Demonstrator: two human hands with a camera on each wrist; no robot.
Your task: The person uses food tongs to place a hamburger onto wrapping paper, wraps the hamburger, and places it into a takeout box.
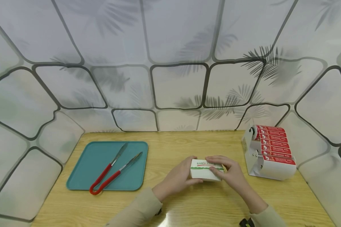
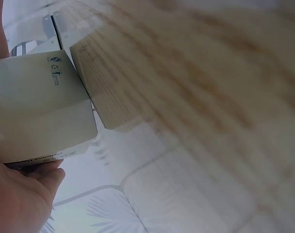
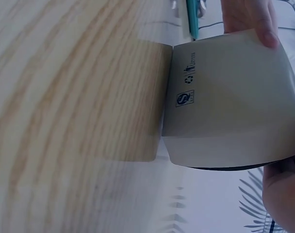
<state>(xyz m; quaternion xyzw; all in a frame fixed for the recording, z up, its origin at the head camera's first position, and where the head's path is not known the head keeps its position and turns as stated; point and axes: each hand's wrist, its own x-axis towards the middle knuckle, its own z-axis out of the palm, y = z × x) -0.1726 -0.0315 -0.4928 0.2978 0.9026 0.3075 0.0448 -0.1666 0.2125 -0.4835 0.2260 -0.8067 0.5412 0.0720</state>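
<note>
A small white paper food box (image 1: 206, 175) with green trim and printed lettering rests on the wooden table. My left hand (image 1: 178, 176) holds its left end, thumb along the near side. At the opposite end, my right hand (image 1: 231, 172) grips it with fingers over the top. In the left wrist view, the box (image 2: 36, 102) shows a plain side with small printed marks, and the left hand (image 2: 21, 196) is at its lower edge. The right wrist view shows the box (image 3: 225, 97) between both hands, the right hand (image 3: 286, 194) low at the right.
On the left, a teal tray (image 1: 85, 160) carries red-handled metal tongs (image 1: 106, 175), whose handle end overhangs the near rim. At the right stands a white dispenser (image 1: 253, 160) with several rolls of red labels (image 1: 274, 142). Patterned white walls (image 1: 176, 85) enclose the table (image 1: 170, 142).
</note>
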